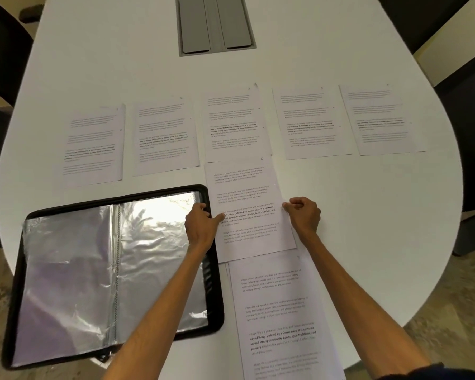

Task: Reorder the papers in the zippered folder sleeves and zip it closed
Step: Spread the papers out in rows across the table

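Observation:
A black zippered folder (213, 272) lies open at the lower left of the white table, its clear plastic sleeves (72, 275) spread flat and shiny. Several printed papers lie in a row across the table's middle (233, 124). Below the middle one lies another printed sheet (247, 209). My left hand (202, 224) pinches its left edge and my right hand (303, 215) pinches its right edge. One more sheet (280, 314) lies below it, reaching toward the table's near edge.
A grey cable hatch (215, 24) is set into the table at the far middle. Dark chairs (0, 78) stand around the rounded table (368, 215). The folder's lower left corner overhangs the table edge above a speckled floor.

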A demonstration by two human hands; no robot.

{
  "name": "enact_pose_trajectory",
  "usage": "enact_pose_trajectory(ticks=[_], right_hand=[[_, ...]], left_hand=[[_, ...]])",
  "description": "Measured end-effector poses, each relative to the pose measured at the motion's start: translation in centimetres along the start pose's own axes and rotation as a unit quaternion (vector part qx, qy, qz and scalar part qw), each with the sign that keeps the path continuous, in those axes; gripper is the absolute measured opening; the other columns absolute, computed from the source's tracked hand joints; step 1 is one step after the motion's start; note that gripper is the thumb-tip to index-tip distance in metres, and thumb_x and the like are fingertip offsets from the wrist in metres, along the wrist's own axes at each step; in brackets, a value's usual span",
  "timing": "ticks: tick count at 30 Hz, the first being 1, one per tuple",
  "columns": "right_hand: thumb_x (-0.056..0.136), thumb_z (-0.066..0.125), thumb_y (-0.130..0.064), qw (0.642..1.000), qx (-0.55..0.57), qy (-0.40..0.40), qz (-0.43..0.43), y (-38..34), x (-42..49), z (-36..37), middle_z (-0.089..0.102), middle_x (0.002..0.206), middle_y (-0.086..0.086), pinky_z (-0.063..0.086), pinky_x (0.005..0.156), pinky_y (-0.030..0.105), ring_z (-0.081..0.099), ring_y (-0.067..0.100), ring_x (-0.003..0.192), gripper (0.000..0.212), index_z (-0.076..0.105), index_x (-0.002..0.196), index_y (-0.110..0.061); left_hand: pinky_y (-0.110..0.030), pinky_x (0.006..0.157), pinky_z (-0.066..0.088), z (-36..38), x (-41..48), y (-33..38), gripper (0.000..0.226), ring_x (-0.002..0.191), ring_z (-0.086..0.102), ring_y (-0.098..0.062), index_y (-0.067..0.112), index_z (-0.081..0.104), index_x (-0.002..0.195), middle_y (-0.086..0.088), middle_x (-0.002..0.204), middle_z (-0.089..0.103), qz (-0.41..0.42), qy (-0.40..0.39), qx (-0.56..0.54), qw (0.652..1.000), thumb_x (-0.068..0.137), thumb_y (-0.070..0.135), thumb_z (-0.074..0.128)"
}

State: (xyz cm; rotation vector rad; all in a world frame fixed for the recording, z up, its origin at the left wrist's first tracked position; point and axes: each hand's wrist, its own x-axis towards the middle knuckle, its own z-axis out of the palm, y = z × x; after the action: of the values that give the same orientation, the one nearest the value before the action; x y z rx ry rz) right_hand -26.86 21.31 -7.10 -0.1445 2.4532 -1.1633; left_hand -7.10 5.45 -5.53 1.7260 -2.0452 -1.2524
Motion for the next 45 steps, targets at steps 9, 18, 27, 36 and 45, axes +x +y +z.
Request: enact_pose_trajectory(ticks=[9, 18, 27, 36, 45], right_hand=[[0.09, 0.067, -0.02, 0.999, 0.027, 0.028, -0.002, 4.0, -5.2, -3.6, 0.068, 0.087, -0.002, 0.054, 0.077, 0.027, 0.063, 0.013, 0.081, 0.01, 0.07, 0.096, -0.013], [0.083, 0.073, -0.044, 0.999, -0.048, 0.012, -0.004, 9.3, -11.0, -6.1, 0.065, 0.102, -0.004, 0.047, 0.08, 0.028, 0.06, 0.014, 0.093, 0.041, 0.063, 0.111, -0.016], [0.072, 0.084, -0.022, 0.995, -0.082, -0.018, 0.056, 10.9, -14.3, -7.6, 0.064, 0.098, -0.002, 0.044, 0.071, 0.027, 0.061, 0.017, 0.087, 0.044, 0.063, 0.109, -0.014], [0.075, 0.082, -0.015, 0.993, -0.025, 0.005, 0.112, 11.3, -14.0, -9.2, 0.073, 0.089, 0.001, 0.051, 0.074, 0.028, 0.069, 0.021, 0.084, 0.02, 0.073, 0.093, -0.017], [0.076, 0.081, -0.019, 0.991, -0.03, -0.016, 0.128, 11.8, -13.8, -11.2, 0.075, 0.099, 0.003, 0.053, 0.081, 0.031, 0.068, 0.022, 0.089, 0.023, 0.077, 0.099, -0.016]], left_hand=[[-0.018, 0.058, 0.042, 0.7, -8.7, -2.8, 0.025, 0.068, 0.06, -0.014, 0.013, 0.059, 0.093, -0.003, 0.076, 0.062, 0.019, 0.033, -0.051, 0.998, 0.082, 0.025, 0.078], [-0.027, 0.073, 0.043, 2.7, -16.5, -5.6, 0.035, 0.088, 0.059, -0.018, 0.009, 0.065, 0.105, -0.001, 0.098, 0.062, 0.024, 0.003, -0.001, 1.0, 0.08, 0.03, 0.08], [-0.039, 0.077, 0.055, 4.2, -19.4, -6.3, 0.058, 0.095, 0.062, -0.026, 0.004, 0.05, 0.119, -0.01, 0.109, 0.062, -0.023, -0.033, 0.019, 0.999, 0.075, 0.02, 0.084], [-0.034, 0.073, 0.053, 4.3, -18.8, -5.7, 0.023, 0.083, 0.065, -0.026, 0.012, 0.06, 0.081, -0.006, 0.088, 0.066, -0.122, -0.041, -0.045, 0.991, 0.076, 0.012, 0.082], [-0.039, 0.07, 0.06, 3.8, -18.8, -6.3, 0.01, 0.069, 0.069, -0.02, 0.01, 0.075, 0.08, -0.005, 0.079, 0.073, -0.056, -0.049, -0.009, 0.997, 0.082, 0.019, 0.077]])
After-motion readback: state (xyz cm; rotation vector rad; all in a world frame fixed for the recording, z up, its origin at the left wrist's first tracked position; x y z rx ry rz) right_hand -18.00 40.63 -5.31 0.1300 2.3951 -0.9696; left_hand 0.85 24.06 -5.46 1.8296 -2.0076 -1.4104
